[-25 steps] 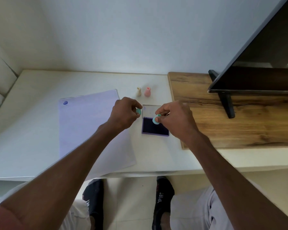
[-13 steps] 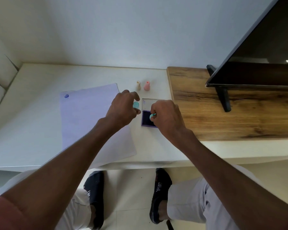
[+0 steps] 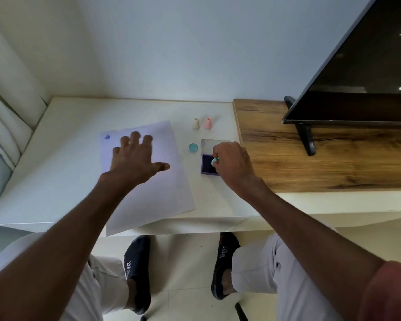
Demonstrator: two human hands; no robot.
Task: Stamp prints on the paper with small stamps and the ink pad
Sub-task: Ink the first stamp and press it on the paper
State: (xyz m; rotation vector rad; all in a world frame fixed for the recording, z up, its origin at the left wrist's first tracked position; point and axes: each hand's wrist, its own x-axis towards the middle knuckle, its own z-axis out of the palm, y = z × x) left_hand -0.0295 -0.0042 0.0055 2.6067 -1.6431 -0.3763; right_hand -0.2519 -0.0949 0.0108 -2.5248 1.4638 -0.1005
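- A teal stamp [image 3: 214, 161] is pinched in the right hand [image 3: 232, 166] and pressed on the ink pad [image 3: 207, 165], near the tabletop's [image 3: 67, 117] right edge.
- The left hand [image 3: 134, 162] is spread flat, grasping nothing, over the paper [image 3: 158, 191].
- A teal cap [image 3: 193, 147] lies between paper and pad.

**Stamp on the pad, palm on the sheet**

Your right hand [image 3: 232, 163] pinches a small teal round stamp [image 3: 214, 161] against the dark purple square ink pad [image 3: 207, 165]. Your left hand [image 3: 134, 161] spreads flat over the white paper sheet [image 3: 162, 193]; a teal round cap [image 3: 193, 147] lies on the white surface [image 3: 63, 140] between them.
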